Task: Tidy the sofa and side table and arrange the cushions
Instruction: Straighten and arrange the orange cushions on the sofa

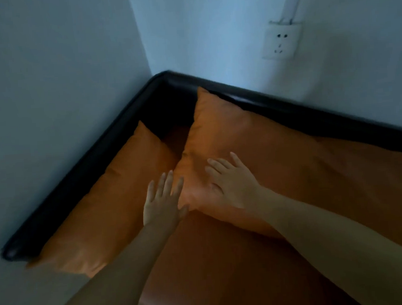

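Note:
Two orange cushions lean in the corner of a sofa with a black frame [81, 176] and an orange-brown seat [215, 259]. The left cushion [108, 207] lies along the left arm. The right cushion [229, 130] leans against the back. My right hand [231, 181] rests flat on the lower part of the right cushion, fingers straight and spread. My left hand [163, 203] is open with straight fingers at the gap between the two cushions, its thumb touching the right cushion's lower corner.
Pale walls meet in a corner right behind the sofa. A white wall socket [280, 42] with a cable duct above it sits on the right wall. More orange upholstery [340, 165] runs along the back to the right.

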Motion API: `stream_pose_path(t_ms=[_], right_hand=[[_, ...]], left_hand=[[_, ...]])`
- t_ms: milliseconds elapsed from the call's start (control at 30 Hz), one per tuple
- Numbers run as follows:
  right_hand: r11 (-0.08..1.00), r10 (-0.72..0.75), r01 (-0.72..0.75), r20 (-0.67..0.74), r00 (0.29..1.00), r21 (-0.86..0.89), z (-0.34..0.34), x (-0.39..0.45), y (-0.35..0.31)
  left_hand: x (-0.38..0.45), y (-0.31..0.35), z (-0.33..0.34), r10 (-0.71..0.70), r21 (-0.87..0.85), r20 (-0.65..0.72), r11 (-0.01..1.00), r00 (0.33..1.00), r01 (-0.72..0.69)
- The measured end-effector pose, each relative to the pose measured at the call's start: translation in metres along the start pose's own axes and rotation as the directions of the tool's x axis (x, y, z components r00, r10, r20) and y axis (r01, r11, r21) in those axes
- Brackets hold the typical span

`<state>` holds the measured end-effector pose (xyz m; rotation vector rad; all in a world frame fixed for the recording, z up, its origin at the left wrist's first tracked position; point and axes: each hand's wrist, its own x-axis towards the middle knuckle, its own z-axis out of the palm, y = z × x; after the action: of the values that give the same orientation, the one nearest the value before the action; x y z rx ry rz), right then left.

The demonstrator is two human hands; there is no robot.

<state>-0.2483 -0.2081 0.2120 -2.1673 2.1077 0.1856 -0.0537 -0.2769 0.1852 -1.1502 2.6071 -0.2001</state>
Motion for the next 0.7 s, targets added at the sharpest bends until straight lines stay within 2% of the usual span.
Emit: stream_pose_path(t_ms=[100,333,500,700], right_hand=[[0.994,0.107,-0.107,-0.028,0.994,0.009,-0.009,-0.02,0.029],[0.938,0.347,-0.346,-0.029,0.938,0.029,0.002,-0.077,0.089],[0.872,0.49,-0.488,-0.052,0.87,0.05,0.019,-0.106,0.124],[0.829,0.558,-0.552,-0.061,0.828,0.085,0.035,-0.132,0.154]], left_hand=[[0.026,0.022,-0.017,0.097,0.02,-0.045,0.995,0.994,-0.096],[0.085,0.076,-0.046,0.301,-0.1,-0.236,0.938,0.924,-0.331],[0.116,0.112,-0.053,0.411,-0.061,-0.254,0.897,0.876,-0.438],[0.146,0.157,-0.069,0.501,-0.048,-0.294,0.843,0.814,-0.536]])
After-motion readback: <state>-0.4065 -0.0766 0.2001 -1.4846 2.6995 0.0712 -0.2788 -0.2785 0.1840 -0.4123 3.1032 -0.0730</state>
